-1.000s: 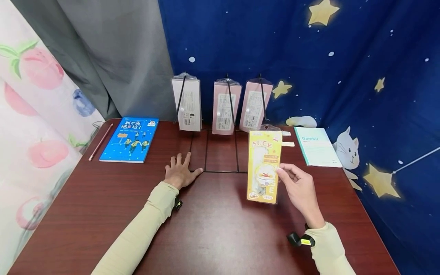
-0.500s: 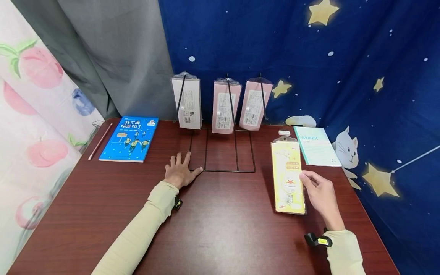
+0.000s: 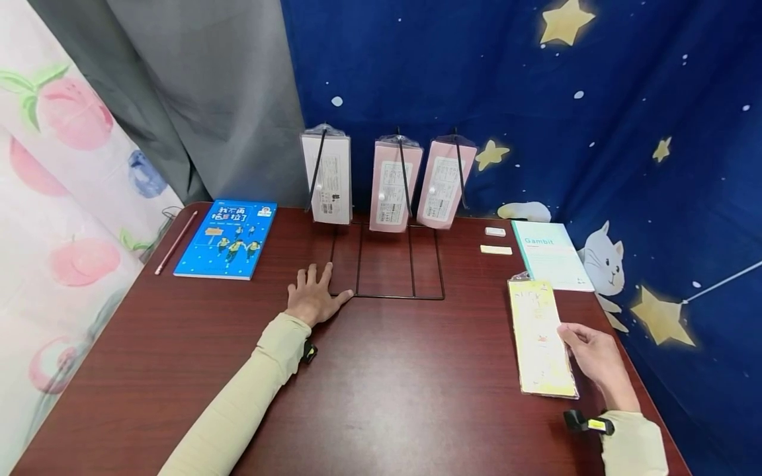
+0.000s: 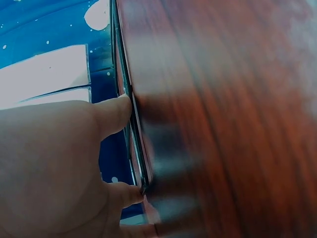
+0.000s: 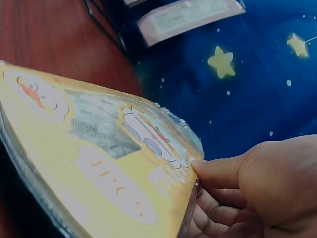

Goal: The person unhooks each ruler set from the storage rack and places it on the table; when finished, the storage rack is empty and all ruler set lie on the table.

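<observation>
Pinching the yellow package [image 3: 540, 337] by its right edge between thumb and fingers, our right hand [image 3: 598, 360] was near the right edge of the bench [image 3: 393, 396]. We had a broad stretch of bench surface between it and our left hand [image 3: 312, 301], whose fingers were spread at the near left corner of the black wire frame [image 3: 387, 297]. In the head view, the package's far end overlapped the near edge of the notebook [image 3: 556, 254]. We saw a long, flat package, cased in clear plastic, with white duck drawings and a grey window.
</observation>
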